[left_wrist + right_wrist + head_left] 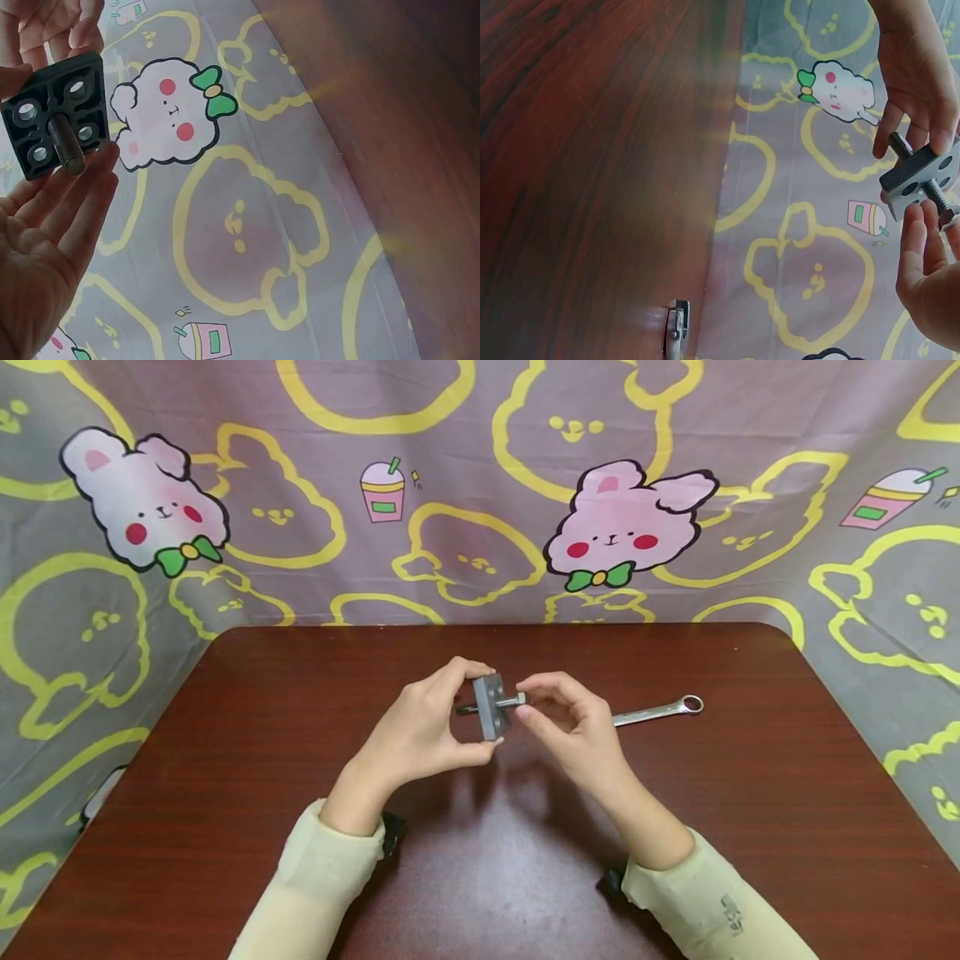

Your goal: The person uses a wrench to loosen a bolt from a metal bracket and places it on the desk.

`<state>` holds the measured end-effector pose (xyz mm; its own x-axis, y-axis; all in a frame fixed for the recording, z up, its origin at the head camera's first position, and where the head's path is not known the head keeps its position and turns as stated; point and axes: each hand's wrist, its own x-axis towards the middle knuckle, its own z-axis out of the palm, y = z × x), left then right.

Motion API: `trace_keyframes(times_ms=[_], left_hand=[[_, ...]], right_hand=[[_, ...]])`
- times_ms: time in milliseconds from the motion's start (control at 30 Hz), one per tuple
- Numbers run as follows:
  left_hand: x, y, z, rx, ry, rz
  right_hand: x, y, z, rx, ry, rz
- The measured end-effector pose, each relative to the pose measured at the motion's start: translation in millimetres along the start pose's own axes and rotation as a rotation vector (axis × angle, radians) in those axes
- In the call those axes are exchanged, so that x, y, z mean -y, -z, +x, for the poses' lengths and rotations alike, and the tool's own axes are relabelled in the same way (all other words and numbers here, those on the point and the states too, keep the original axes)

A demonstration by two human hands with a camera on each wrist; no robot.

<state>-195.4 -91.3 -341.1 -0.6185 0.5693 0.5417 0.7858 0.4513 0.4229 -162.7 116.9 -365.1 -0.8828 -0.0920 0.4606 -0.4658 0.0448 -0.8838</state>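
Observation:
Between the thumb and fingers of my left hand [420, 727] is a square dark grey plate [487, 707], gripped by its opposite edges above the table. The plate has a hole near each corner, which show in the left wrist view. A threaded bolt [67, 146] passes through its middle and sticks out on both sides. My right hand [581, 727] pinches the hex-headed end [522, 698] of the bolt with thumb and index finger. In the right wrist view the bolt's shank [936, 193] shows between the plate and the hex head.
A combination wrench [652, 712] lies on the brown table [225, 760] just right of my right hand, its near end hidden behind that hand. A patterned cloth [480, 552] hangs around the table's back and sides. Black straps [392, 835] sit at the wrists.

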Motion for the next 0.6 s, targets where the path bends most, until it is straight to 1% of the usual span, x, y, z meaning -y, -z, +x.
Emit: trace_keyframes(times_ms=[67, 167, 300, 400, 467, 600], left_hand=[[-1.5, 0.7, 0.0, 0.001, -0.006, -0.003], [-3.4, 1.8, 0.5, -0.018, -0.031, 0.009], [-5.2, 3.9, 0.2, -0.045, -0.053, 0.006], [-5.8, 5.8, -1.0, -0.047, -0.050, -0.006], [-6.0, 6.7, -1.6, -0.042, -0.046, -0.007], [-6.1, 7.7, -2.1, -0.036, -0.040, 0.006]], right_hand=[[0.9, -0.5, -0.2, -0.017, 0.013, -0.015], [1.9, -0.6, -0.9, -0.030, 0.034, -0.031], [5.0, -0.2, -1.9, -0.024, 0.025, -0.030], [5.4, 0.3, -1.7, -0.019, 0.012, -0.049], [4.5, 0.9, -1.9, -0.012, 0.018, -0.068], [1.7, 2.3, -3.1, 0.016, 0.070, -0.085]])
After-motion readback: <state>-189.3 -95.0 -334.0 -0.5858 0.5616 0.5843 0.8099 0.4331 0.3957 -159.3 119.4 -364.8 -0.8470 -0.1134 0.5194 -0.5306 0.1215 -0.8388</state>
